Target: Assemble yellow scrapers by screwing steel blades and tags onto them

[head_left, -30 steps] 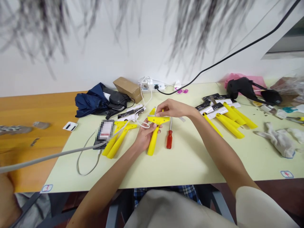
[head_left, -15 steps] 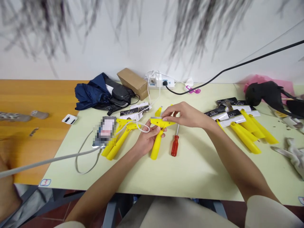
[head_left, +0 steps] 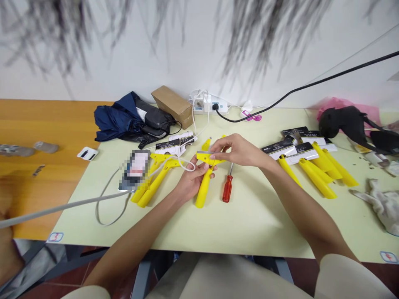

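My left hand (head_left: 189, 182) is closed around the neck of a yellow scraper (head_left: 203, 192), whose handle points down toward me. Along the top of its head lies a thin metal blade (head_left: 203, 153). My right hand (head_left: 239, 150) reaches in from the right, its thumb and fingers pinched on the blade at the head. Another yellow piece (head_left: 206, 144) shows just behind the head, partly covered by my hands. To the right of the scraper, a screwdriver (head_left: 227, 189) with a red handle rests on the table, its tip hidden under my right hand.
More yellow scrapers (head_left: 152, 189) lie at left beside a phone (head_left: 135, 168) with a cable crossing them. Packaged scrapers (head_left: 318, 178) are grouped at right. Behind stand a cardboard box (head_left: 173, 104), a power strip (head_left: 220, 104) and a dark blue bundle (head_left: 116, 116). A glove (head_left: 380, 203) lies far right.
The whole view has shifted slightly, with things on the table appearing a little further left. Both hands keep their hold at the scraper head with hardly any movement.
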`<action>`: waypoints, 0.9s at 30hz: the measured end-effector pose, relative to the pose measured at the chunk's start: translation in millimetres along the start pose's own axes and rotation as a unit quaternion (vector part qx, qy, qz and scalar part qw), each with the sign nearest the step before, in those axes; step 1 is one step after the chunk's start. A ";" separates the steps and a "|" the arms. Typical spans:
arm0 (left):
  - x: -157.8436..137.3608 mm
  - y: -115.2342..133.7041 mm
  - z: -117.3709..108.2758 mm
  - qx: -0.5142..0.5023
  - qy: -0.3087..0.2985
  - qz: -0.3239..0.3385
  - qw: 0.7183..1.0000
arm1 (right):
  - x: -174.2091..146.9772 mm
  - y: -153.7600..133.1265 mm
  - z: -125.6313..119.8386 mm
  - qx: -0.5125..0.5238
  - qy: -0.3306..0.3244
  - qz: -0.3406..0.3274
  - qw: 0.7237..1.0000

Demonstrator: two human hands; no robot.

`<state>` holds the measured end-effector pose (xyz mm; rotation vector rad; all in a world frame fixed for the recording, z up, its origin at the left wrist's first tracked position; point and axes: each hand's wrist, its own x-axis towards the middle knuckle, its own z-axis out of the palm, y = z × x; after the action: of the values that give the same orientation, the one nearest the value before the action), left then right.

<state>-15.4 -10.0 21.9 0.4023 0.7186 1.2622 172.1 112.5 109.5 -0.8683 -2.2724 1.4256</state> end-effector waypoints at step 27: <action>12.7 7.6 -6.7 -0.009 0.036 0.068 0.997 | 9.5 62.7 -21.5 -0.274 -0.084 0.029 0.958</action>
<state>-23.8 3.6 18.5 0.3977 0.7509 1.4157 197.1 153.5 62.9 -1.0003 -2.8578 0.9189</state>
